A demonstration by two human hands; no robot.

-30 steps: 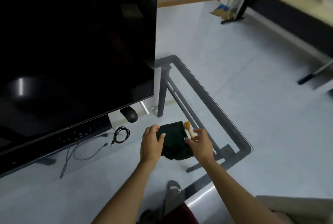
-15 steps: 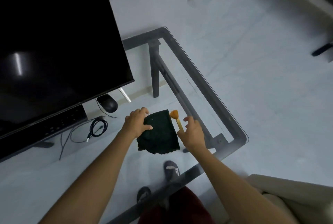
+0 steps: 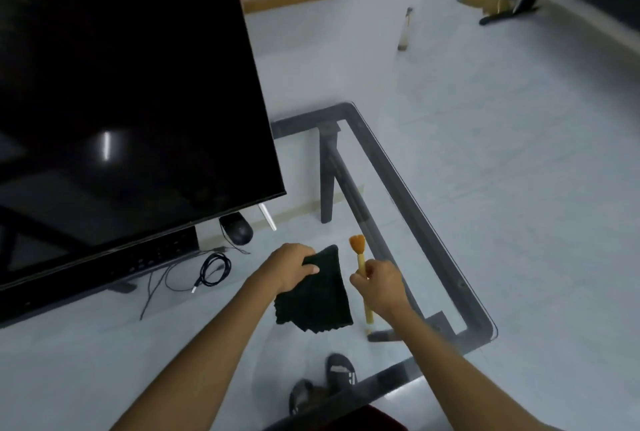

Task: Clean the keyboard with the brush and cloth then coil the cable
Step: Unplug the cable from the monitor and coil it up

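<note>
A dark green cloth (image 3: 317, 295) lies on the glass table, and my left hand (image 3: 292, 266) grips its upper left corner. Just right of it lies a brush (image 3: 360, 264) with orange bristles and a pale wooden handle; my right hand (image 3: 379, 283) is closed around the handle's middle. The black keyboard (image 3: 114, 266) sits under the monitor's lower edge, mostly hidden by the screen. Its cable (image 3: 214, 269) lies in a small coil with a loose tail on the glass, left of my left hand.
A large black monitor (image 3: 121, 111) fills the left half. A black mouse (image 3: 239, 229) rests near its lower right corner. The glass table's dark frame (image 3: 415, 208) runs along the right, its corner (image 3: 485, 330) close to my right arm. My feet show through the glass.
My right hand has closed around the brush handle, which it was only touching before. My left hand keeps hold of the cloth's corner. The view has tilted up again.
</note>
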